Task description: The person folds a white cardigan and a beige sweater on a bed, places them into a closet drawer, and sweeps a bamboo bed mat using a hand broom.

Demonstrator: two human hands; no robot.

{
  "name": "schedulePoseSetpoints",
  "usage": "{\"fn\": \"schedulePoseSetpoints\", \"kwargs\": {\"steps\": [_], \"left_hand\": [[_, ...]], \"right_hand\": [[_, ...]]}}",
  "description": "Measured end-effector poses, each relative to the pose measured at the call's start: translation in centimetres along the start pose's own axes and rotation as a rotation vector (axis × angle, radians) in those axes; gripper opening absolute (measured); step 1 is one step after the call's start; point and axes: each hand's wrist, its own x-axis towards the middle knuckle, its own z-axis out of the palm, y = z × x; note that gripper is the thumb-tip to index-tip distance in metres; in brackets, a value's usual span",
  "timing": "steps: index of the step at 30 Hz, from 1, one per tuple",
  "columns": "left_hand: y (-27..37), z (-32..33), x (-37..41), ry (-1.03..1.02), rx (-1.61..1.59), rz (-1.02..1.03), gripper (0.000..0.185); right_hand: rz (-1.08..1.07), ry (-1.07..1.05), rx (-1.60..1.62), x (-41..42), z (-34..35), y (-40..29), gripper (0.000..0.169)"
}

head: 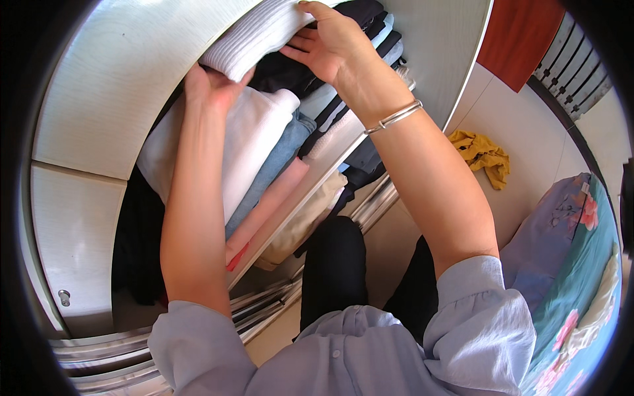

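Observation:
A folded white ribbed garment [257,37] is held at the top of the wardrobe opening. My left hand [213,86] supports its lower left end from beneath, partly hidden by the cloth. At its right end is my right hand [322,47], with the thumb on the top edge and the fingers spread below. Under the garment lie dark folded clothes [282,74], a thick white folded garment [262,133], blue denim [292,143] and a pink folded cloth [272,198], stacked on a shelf. A silver bangle circles my right wrist.
A shelf edge [297,208] crosses below the stack, with beige folded cloth [307,218] beneath it. White wardrobe doors [94,99] stand at left, above metal sliding tracks [104,354]. A yellow cloth [480,156] lies on the floor. Floral bedding [569,277] is at right.

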Motion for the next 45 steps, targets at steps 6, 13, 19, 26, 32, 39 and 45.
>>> {"fn": "schedulePoseSetpoints", "kwargs": {"steps": [6,13,19,26,32,39,45], "left_hand": [[2.1,-1.3,3.1,0.068,0.275,0.139,0.054],[10.5,-8.2,3.4,0.145,0.631,0.248,0.052],[10.5,-15.8,6.5,0.178,0.827,0.215,0.051],[14.2,-18.3,7.8,0.201,1.104,0.242,0.050],[14.2,-20.7,9.5,0.191,1.240,0.216,0.049],[16.5,-20.5,8.5,0.210,1.364,0.239,0.048],[18.6,-21.7,7.1,0.243,1.469,0.283,0.047]], "right_hand": [[-0.072,-0.029,0.124,2.0,1.1,0.3,0.053],[-0.020,-0.370,0.387,6.4,4.8,2.6,0.046],[-0.166,-0.247,0.490,12.0,7.8,9.1,0.057],[-0.093,-0.149,-0.098,15.0,7.5,8.2,0.069],[0.004,-0.077,-0.880,15.8,6.9,8.9,0.080],[-0.359,-0.320,-0.594,18.6,10.8,13.1,0.067],[-0.851,-0.222,-1.269,17.6,12.8,13.0,0.045]]}}
